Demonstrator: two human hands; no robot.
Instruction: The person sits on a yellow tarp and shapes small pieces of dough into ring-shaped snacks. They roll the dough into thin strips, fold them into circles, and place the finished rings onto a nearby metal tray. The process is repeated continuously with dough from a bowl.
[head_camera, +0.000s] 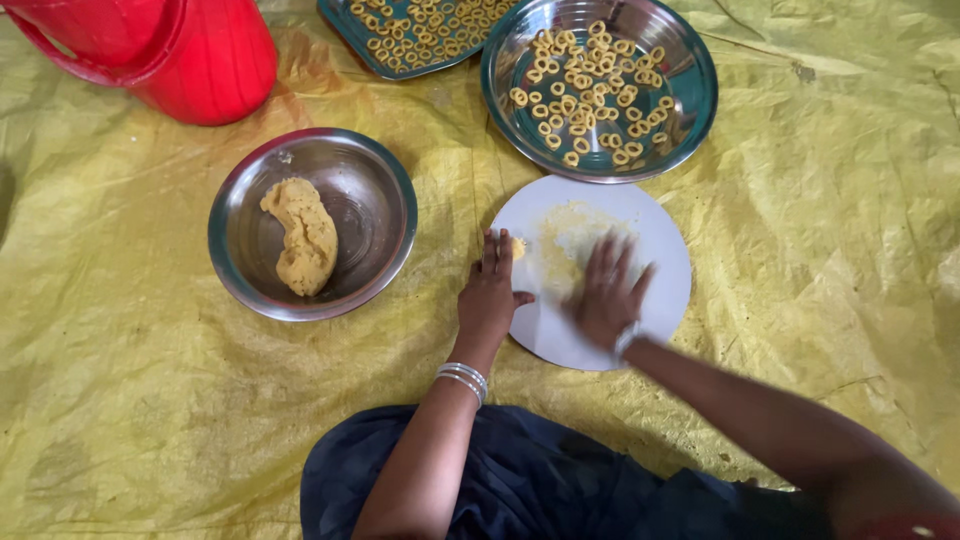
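I am pressing my flat, open right hand (607, 292) over dough on the white board (660, 300), my open left hand (490, 295) steadying its edge.

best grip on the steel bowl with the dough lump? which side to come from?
Probably grip the steel bowl by its bare rolled rim on the right, nearest the left hand. The dough lump lies left of centre, so fingers hooking that rim stay clear of it.
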